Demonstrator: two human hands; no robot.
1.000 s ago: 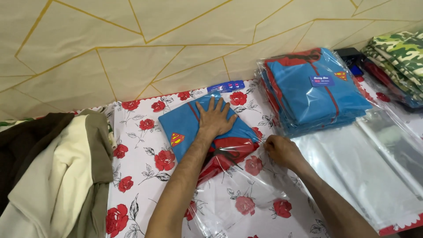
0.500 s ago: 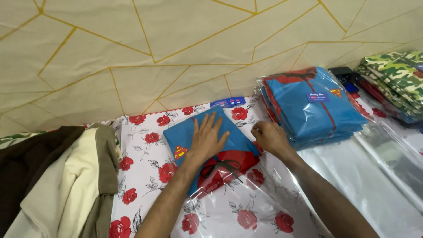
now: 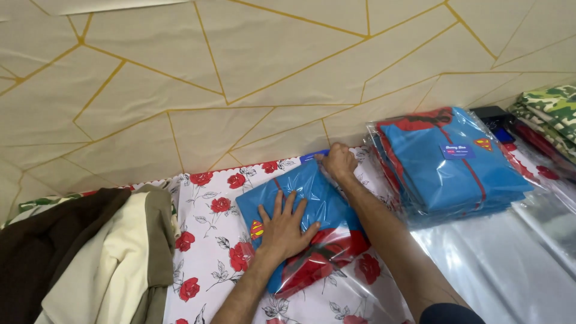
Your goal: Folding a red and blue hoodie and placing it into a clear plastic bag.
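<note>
While the left hand [image 3: 287,227] lay flat with fingers spread on the folded blue and red garment in its clear plastic bag [image 3: 306,225], the right hand [image 3: 338,162] was closed, pinching the bag's far edge near the beige wall with gold lines [image 3: 240,72]. The bagged garment rested on a white cloth printed with red roses [image 3: 207,240]. A stack of bagged blue garments [image 3: 450,162] sat just to the right, and brown and cream clothes [image 3: 90,252] were piled to the left.
</note>
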